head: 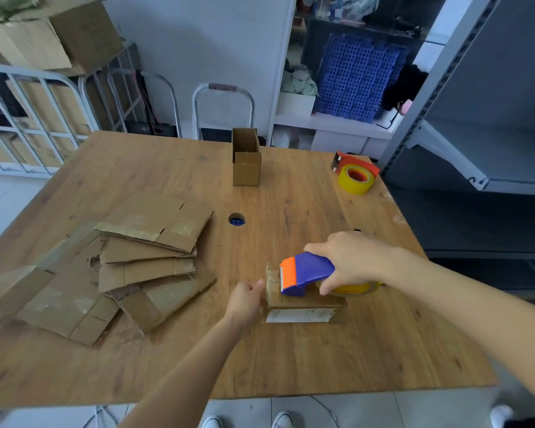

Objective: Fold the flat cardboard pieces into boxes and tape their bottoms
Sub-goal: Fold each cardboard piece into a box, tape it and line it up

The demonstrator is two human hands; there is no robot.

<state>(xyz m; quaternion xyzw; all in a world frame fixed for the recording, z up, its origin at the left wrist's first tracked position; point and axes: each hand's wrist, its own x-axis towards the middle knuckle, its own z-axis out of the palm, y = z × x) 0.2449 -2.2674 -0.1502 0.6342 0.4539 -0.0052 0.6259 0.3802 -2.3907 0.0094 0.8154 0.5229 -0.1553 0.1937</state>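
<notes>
Right hand (352, 261) grips a tape dispenser (306, 271) atop the box (300, 307), which lies lengthwise left to right; blade faces the left hand (244, 299) clasping the box's left end.

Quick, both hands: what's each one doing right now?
Left hand: grips the left end of the cardboard box.
Right hand: holds the blue tape dispenser on top of that box.

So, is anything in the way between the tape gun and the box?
Nothing visible. The right hand holds the tape dispenser right on the cardboard box, and the left hand grips the box's end.
</notes>
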